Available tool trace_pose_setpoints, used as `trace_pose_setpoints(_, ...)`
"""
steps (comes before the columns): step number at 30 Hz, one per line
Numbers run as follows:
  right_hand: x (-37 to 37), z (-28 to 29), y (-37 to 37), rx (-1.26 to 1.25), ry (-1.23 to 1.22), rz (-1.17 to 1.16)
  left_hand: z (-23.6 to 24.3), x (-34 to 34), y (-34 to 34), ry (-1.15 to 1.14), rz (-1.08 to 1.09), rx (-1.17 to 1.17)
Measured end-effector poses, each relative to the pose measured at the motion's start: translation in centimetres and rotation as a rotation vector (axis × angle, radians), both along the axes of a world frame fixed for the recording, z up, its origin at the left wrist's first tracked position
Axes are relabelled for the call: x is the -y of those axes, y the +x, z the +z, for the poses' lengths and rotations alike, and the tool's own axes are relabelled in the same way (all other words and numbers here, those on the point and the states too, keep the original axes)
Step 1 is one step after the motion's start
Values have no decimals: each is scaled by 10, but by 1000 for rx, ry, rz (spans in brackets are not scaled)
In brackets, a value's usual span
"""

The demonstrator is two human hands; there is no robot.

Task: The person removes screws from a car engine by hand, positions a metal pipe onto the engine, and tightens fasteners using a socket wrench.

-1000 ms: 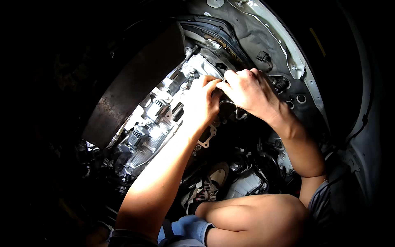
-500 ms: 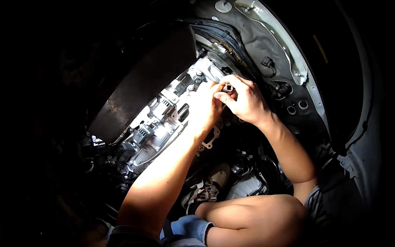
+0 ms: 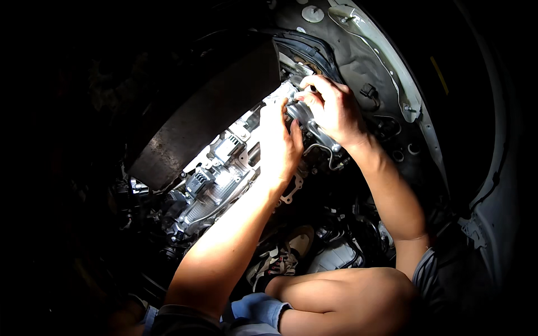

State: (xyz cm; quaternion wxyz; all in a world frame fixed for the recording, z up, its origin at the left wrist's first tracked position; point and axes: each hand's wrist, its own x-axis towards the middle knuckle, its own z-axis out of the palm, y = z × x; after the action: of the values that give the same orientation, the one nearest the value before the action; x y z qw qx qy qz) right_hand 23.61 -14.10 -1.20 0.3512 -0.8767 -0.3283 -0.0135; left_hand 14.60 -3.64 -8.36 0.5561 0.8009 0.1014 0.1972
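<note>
"While both hands are working so close together, how would you go about it?"

"By feel, I'd say: left hand (image 3: 277, 140) steadying, right hand (image 3: 338, 115) doing the fine fingertip work, nothing forced, since the knuckles hide much of the spot."

"Are they gripping anything?"

"The left looks loosely spread, thumb apart from its fingers. The right is curled, thumb and forefinger near each other; I can't tell whether something is pinched there. Between them sits a grey metal part (image 3: 302, 115), smooth and rounded, near the upper end of the engine (image 3: 226, 178)."

"And the rest?"

"Bright, ribbed metal, blocky black plastic housings (image 3: 199, 182), a thin looped flange (image 3: 292, 189) below the left hand, and a broad dark panel (image 3: 218, 106), flat and scuffed toward its lower end."
</note>
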Motion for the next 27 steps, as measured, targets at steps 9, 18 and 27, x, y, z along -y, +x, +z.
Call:
trace_pose_setpoints(9, -16, -7, 25, 300, -92, 341, 1, -1, -1, 38, 158, -11)
trace_pose_setpoints(18, -19, -5, 27, 409, -571, 405, -7, -1, 1, 14, 173, -89)
trace_pose_setpoints(27, -16, -1, 29, 528, -469, 398, -7, -2, 1, -61, 141, -122)
